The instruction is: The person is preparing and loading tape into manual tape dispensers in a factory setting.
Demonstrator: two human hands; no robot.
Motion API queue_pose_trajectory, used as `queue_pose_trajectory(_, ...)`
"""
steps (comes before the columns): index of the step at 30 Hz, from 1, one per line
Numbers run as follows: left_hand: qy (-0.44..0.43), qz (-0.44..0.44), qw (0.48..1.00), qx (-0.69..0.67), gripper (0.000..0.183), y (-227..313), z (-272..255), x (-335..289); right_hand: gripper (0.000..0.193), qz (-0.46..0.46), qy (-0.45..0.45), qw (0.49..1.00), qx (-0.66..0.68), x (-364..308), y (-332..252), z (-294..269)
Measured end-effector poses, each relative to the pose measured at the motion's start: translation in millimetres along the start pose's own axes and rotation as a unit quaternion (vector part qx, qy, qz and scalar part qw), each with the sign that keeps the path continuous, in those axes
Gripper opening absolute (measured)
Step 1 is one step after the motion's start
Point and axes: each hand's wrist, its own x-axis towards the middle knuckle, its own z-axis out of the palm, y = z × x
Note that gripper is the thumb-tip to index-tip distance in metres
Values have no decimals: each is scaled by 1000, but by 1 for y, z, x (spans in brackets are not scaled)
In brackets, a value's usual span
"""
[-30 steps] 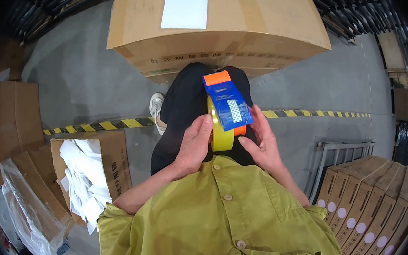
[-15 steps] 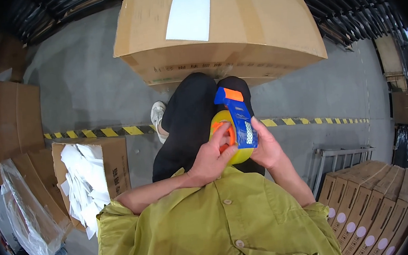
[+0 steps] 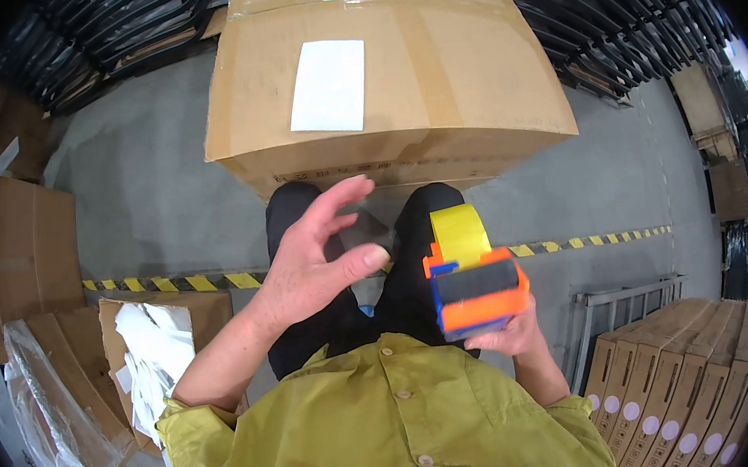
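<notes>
A tape dispenser (image 3: 479, 300), blue and orange with a wide yellow roll of tape, is gripped in my right hand (image 3: 511, 333) above my right thigh. Its dark roller side faces up, and it hides most of that hand's fingers. My left hand (image 3: 305, 263) hovers above my left knee, fingers spread and thumb apart, with nothing in it. Beyond my knees stands a large taped cardboard box (image 3: 484, 70). On its top lies a white sheet (image 3: 328, 87).
An opened carton (image 3: 215, 314) filled with white papers (image 3: 155, 340) stands left, beside plastic-wrapped cardboard (image 3: 53, 408). At right, a row of slim cartons (image 3: 667, 376) adjoins a grey metal rack (image 3: 619, 295). Yellow-black floor tape (image 3: 573, 244) crosses behind my legs. Black stacked frames (image 3: 623, 11) line the back.
My left hand has let go of the tape dispenser and moved left, opening. The right hand has turned the dispenser and brought it slightly right and nearer. The view has tilted up a little.
</notes>
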Motion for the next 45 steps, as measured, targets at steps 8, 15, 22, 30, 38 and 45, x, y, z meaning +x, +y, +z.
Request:
queue_pose_trajectory(8,-201,-59,978,17,98,21,-6,18,38,-128,-159,965,-165,18,-8,4)
queue_pose_trajectory(15,-218,-67,974,9,99,19,-21,25,33,-219,-220,895,-320,35,-17,11)
queue_pose_trajectory(22,-244,-68,967,-14,106,24,-38,26,19,-414,-174,755,-478,38,0,14)
queue_pose_trajectory(30,-270,-65,961,18,103,34,-38,26,21,-494,-189,669,-522,50,6,0)
queue_pose_trajectory(38,-172,-69,982,-45,91,22,-39,25,28,-293,-163,857,-391,43,18,-6)
queue_pose_trajectory(45,-159,-40,986,-21,83,8,-33,20,57,27,-44,988,148,23,18,-6)
